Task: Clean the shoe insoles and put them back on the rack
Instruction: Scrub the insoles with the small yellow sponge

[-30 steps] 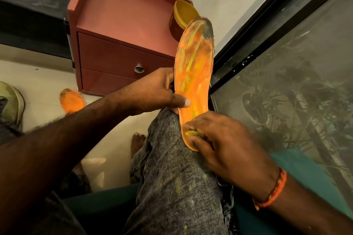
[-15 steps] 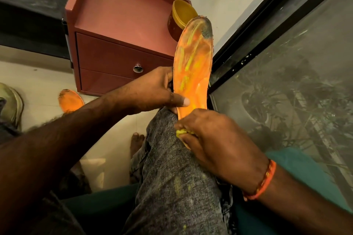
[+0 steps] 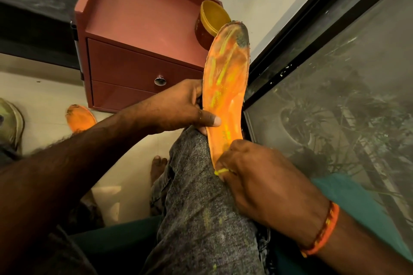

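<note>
An orange insole streaked with yellow paste stands upright on my knee, its dark dirty toe end pointing up. My left hand grips its left edge at mid length, thumb pressed on the face. My right hand covers the heel end with curled fingers, which pinch a small yellow paste-covered thing against the insole; what that thing is cannot be told. A second orange insole lies on the floor at the left.
A red-brown cabinet with a drawer knob stands ahead, an open yellow-lidded tub on its top. A dark-framed glass window runs along the right. A shoe lies at the far left. My grey-jeaned leg fills the middle.
My right hand has rubbed along the heel end of the insole, sliding slightly up and then back down. The left hand keeps its grip.
</note>
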